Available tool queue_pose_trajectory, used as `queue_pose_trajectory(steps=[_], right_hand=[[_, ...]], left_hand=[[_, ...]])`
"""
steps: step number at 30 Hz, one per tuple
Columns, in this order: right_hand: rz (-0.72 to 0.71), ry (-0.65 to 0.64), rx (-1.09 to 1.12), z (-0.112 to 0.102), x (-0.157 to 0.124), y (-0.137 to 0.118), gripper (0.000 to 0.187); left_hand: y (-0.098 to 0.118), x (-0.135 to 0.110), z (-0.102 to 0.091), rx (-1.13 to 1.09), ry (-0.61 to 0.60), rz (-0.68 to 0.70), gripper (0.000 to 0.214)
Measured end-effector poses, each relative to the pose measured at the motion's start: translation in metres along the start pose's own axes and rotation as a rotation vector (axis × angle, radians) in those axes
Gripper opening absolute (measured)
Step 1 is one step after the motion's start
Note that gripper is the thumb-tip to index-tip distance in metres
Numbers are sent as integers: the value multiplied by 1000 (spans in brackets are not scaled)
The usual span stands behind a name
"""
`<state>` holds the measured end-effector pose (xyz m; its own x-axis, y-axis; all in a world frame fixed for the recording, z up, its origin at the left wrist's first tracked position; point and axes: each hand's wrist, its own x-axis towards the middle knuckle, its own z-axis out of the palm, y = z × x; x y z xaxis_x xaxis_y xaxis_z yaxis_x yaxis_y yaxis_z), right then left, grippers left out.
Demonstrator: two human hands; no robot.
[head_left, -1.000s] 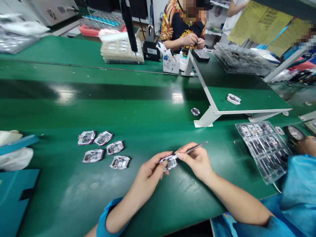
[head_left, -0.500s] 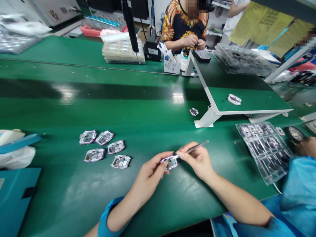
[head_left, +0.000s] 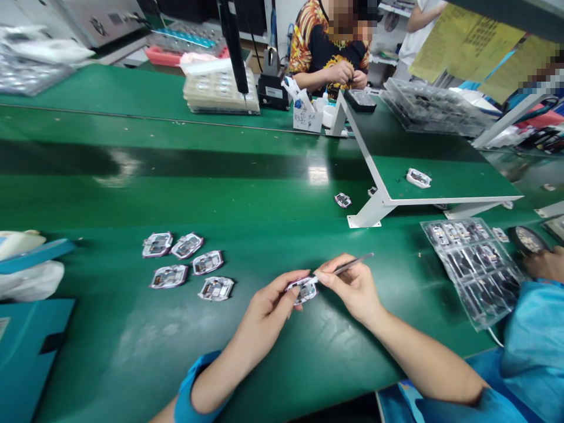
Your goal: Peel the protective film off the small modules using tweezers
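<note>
My left hand (head_left: 269, 306) pinches a small white-framed electronic part (head_left: 302, 289) just above the green table (head_left: 132, 341). My right hand (head_left: 353, 286) is closed on thin metal tweezers (head_left: 351, 264), whose tip meets the part's right end. Several similar parts with purple-edged film (head_left: 187, 265) lie in a loose group to the left of my hands.
A clear blister tray of parts (head_left: 473, 264) lies at the right, beside another person's blue sleeve (head_left: 535, 329). A white-framed raised green shelf (head_left: 423, 170) carries one part (head_left: 418, 177); another (head_left: 342, 200) rests on the conveyor. A person in a patterned shirt (head_left: 328, 50) works opposite. A blue bin (head_left: 30, 346) is at left.
My hands stay in nearly the same place, working on the part. The lone part on the conveyor belt has drifted a little to the left.
</note>
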<state>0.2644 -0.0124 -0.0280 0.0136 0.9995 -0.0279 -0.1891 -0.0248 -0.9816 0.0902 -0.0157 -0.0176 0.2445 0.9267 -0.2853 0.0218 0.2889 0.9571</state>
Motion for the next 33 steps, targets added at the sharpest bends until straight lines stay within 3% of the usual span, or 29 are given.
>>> queue_pose_trajectory(steps=[11,21,27,33], right_hand=[[-178,-33,-147,2,-7,-2,7],[-174,-15,-207,6,-9,3,8],[-179,-14,-223,2,-7,0,8],[-148,-31,-192,0,-4,-2,9]], left_hand=[[-1,0,1,-76,6,-66,33],[-9,4,9,-87,48,-60,30],[-7,2,5,-197,22,-177,31],[-10,1,2,-229,-7,-160,31]])
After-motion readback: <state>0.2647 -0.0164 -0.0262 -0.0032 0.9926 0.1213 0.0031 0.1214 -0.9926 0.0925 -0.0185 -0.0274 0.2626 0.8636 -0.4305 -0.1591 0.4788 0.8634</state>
